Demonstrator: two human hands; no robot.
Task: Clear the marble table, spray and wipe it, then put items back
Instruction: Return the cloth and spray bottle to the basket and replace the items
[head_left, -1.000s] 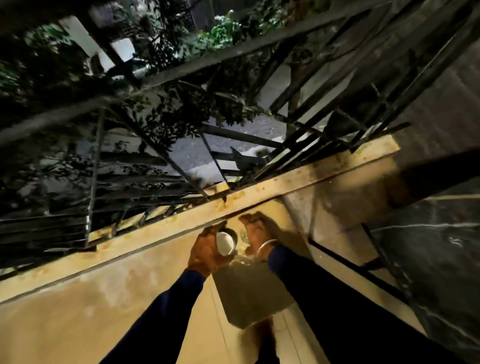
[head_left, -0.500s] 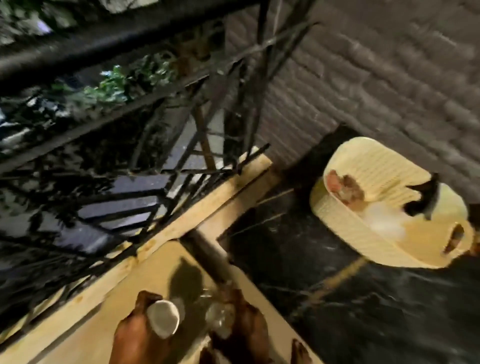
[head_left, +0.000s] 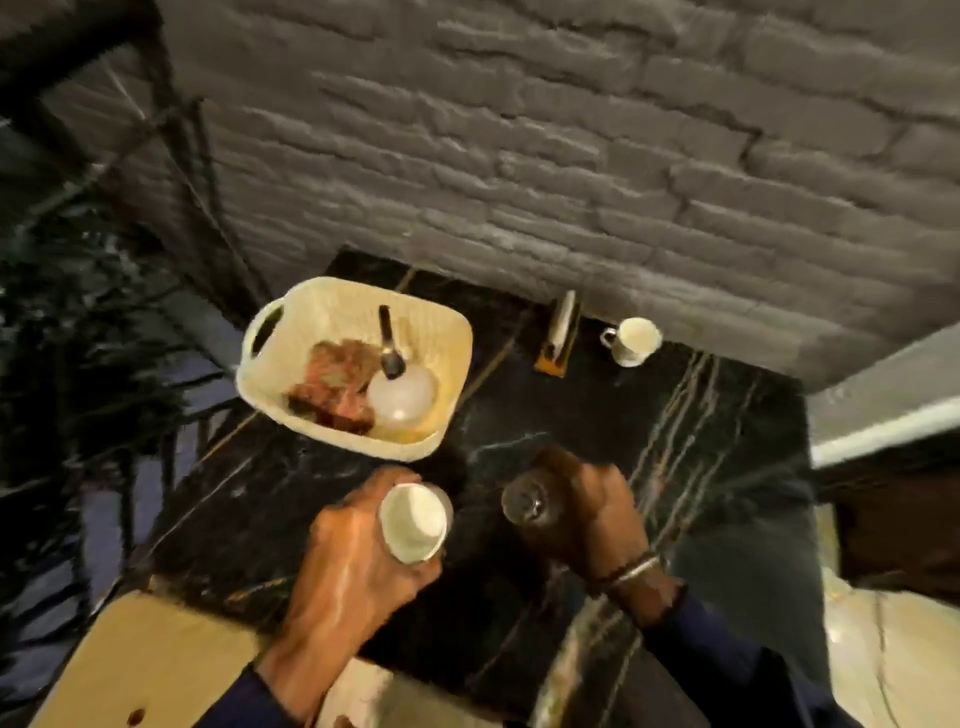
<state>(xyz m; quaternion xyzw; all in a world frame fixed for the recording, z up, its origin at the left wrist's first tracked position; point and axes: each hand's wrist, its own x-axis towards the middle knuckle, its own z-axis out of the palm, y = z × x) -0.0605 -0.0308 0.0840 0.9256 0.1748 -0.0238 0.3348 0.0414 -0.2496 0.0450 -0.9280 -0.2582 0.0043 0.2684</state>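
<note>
The black marble counter (head_left: 519, 597) with pale veining lies under both hands, its near edge just below the wrists. The left hand (head_left: 353, 561) has its fingers (head_left: 410, 571) wrapped round a small white paper-like cup (head_left: 414, 522), held upright just above the stone. Beside it, the right hand (head_left: 597, 514) grips a clear drinking glass (head_left: 525, 501), its fingers curled round the far side. Beyond the left fingers sits a cream woven-look plastic basket (head_left: 452, 374) holding a reddish cloth (head_left: 337, 384), a translucent white bottle (head_left: 401, 392) and a dark spoon (head_left: 388, 338). Farther, past the right fingers against the grey brick wall (head_left: 571, 156), stand a white handled mug (head_left: 635, 339) and a slim orange-based holder (head_left: 558, 338). Whether these two are being lifted off or returned I cannot tell; either way, keep both level and set them down gently, clear of the basket.
</note>
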